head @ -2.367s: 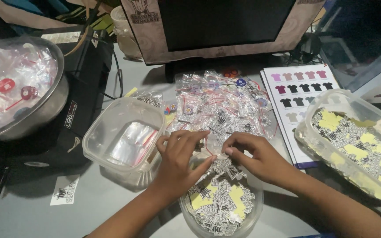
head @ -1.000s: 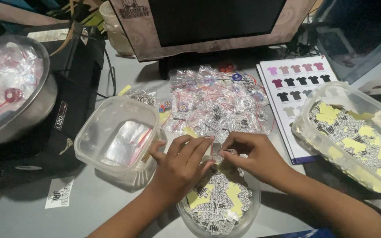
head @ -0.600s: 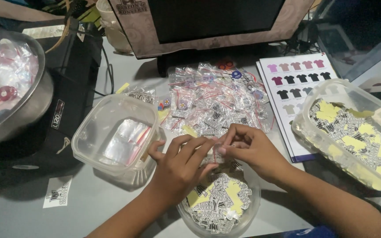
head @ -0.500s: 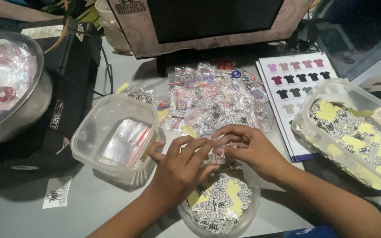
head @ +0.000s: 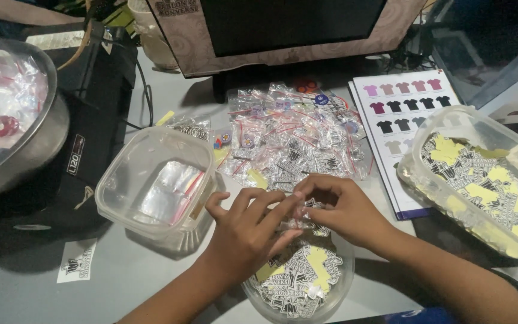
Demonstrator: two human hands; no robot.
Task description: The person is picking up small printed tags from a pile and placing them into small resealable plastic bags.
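Left hand (head: 248,231) and right hand (head: 338,207) meet above round bowl (head: 298,288) of stickers, fingertips pinched together on small clear bag (head: 304,211), contents probably sticker, blurred. Bag pile (head: 289,138) behind bowl; square tub (head: 157,183) left of bowl.

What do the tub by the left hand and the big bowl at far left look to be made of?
The tub looks like clear, slightly frosted plastic: the small bags inside show through its wall. The bowl seems to be metal with a dull silver sheen along its rim, though the dim light leaves that uncertain.
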